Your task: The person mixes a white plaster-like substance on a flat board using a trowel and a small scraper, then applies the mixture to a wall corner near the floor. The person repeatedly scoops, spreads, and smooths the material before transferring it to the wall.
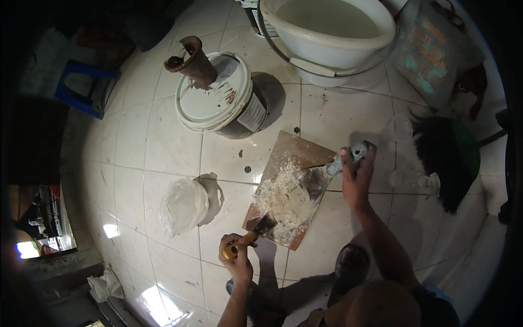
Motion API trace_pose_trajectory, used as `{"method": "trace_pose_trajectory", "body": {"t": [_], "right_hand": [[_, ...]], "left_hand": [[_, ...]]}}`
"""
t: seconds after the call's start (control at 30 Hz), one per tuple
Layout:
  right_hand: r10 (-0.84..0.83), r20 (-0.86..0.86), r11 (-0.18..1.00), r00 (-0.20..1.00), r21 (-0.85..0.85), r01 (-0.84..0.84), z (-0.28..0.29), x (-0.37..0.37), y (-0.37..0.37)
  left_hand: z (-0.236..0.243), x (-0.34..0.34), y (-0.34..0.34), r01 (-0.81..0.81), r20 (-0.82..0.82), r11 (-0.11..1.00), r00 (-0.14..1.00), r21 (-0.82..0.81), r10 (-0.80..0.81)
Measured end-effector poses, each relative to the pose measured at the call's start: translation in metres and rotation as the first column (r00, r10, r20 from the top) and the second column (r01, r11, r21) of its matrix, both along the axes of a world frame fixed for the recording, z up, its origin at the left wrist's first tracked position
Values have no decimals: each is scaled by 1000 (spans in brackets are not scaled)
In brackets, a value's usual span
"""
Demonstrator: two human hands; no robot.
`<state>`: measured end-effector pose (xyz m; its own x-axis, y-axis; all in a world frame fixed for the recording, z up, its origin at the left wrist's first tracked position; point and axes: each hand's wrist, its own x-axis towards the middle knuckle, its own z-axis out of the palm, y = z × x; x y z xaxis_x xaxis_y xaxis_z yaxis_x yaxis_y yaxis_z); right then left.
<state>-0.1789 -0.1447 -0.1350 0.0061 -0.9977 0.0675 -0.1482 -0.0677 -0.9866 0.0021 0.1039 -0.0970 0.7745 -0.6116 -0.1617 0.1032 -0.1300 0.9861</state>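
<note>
On the tiled floor in front of me lies a flat brown board, with a heap of whitish, crumbly powder or paste spread over it. My left hand is closed around the yellow handle of a putty knife. Its dark blade reaches into the heap at the board's near left. My right hand grips a second scraper by its smeared grey-blue handle, at the board's right edge. That scraper's blade points left into the heap and is partly coated, so its exact shape cannot be made out.
Left of the board stands a whitish plastic bag. Beyond is a lidded bucket with a broken brown pot on top. A large white basin stands far off; a black-bristled broom and clear cups lie right. My feet are near.
</note>
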Motion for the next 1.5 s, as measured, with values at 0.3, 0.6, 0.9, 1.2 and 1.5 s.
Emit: {"method": "trace_pose_trajectory", "body": {"t": [0.3, 0.6, 0.9, 1.2, 1.5], "right_hand": [[162, 60, 983, 985, -92, -156, -11, 29, -18], [514, -154, 853, 844, -10, -522, 6, 73, -32], [665, -277, 697, 693, -103, -710, 19, 105, -39], [811, -157, 555, 564, -101, -826, 34, 130, -45], [362, -47, 923, 931, -124, -365, 18, 42, -28]], "left_hand": [[-7, 9, 1, -98, -26, 993, 995, 63, 100], [-9, 14, 2, -87, -30, 991, 995, 106, 90], [-9, 9, 3, -146, -67, 985, 986, 90, 153], [9, 35, 13, -169, 25, 984, 986, 54, 167], [-13, 56, -15, 24, 94, 997, 995, 67, -30]]}}
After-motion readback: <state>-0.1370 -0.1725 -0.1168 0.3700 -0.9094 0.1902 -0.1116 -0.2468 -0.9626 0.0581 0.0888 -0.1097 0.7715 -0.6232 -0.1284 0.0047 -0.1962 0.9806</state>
